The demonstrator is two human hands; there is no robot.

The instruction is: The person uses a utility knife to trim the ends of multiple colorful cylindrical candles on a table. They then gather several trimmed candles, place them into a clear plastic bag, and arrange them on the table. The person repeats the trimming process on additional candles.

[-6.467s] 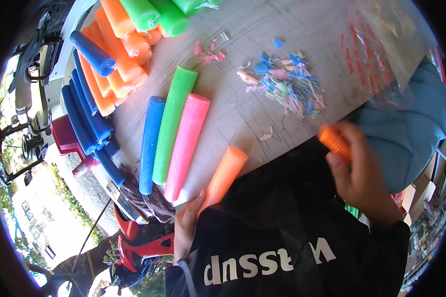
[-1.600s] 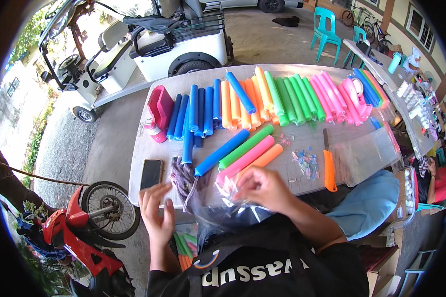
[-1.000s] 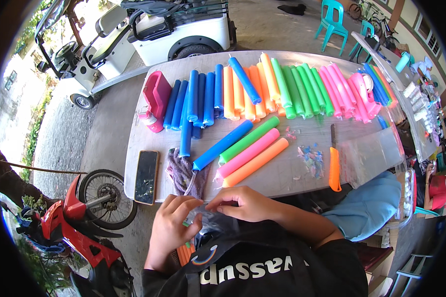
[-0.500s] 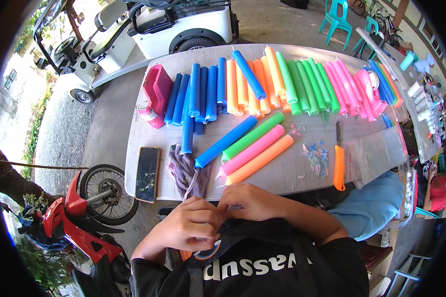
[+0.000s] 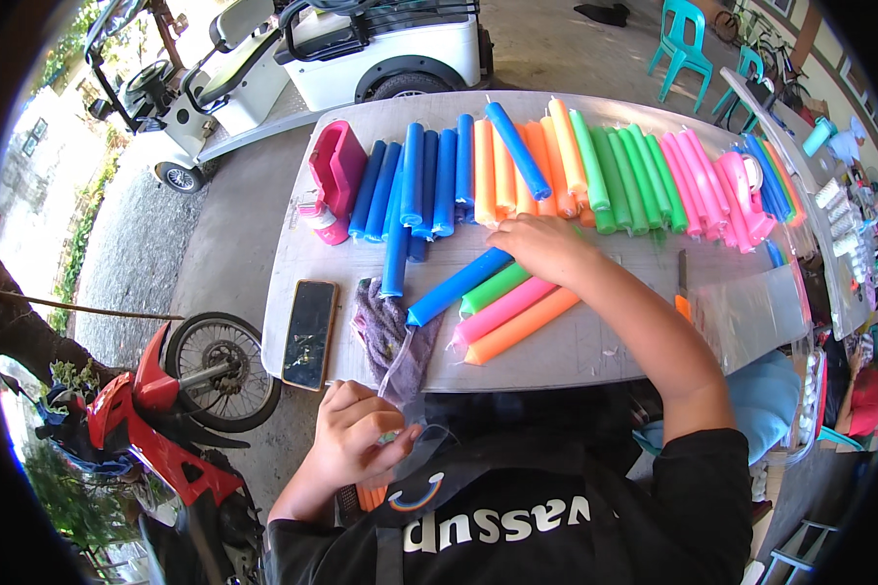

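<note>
Four loose candles lie slantwise side by side on the near part of the table: a blue candle (image 5: 458, 287), a green candle (image 5: 495, 290), a pink candle (image 5: 502, 312) and an orange candle (image 5: 524, 326). My right hand (image 5: 541, 246) reaches across them, its fingers curled at the blue candle's far end; it hides the green one's far end. Close to my body, my left hand (image 5: 366, 437) is closed in a pinch on something small, with a thin clear loop beside it. A pale strip (image 5: 396, 366) runs from the purple-grey cloth (image 5: 390, 336) toward that hand.
Rows of blue, orange, green and pink candles (image 5: 698, 185) line the table's far side. A pink holder (image 5: 337, 171) stands at left, a phone (image 5: 309, 334) nearer. At right lie an orange-handled knife (image 5: 683, 304), a clear plastic sheet (image 5: 751, 307) and a pink tape dispenser (image 5: 746, 200).
My right hand has left my left hand and moved forward to the far ends of the loose candles. My left hand has stayed near my body. The view has shifted slightly.
</note>
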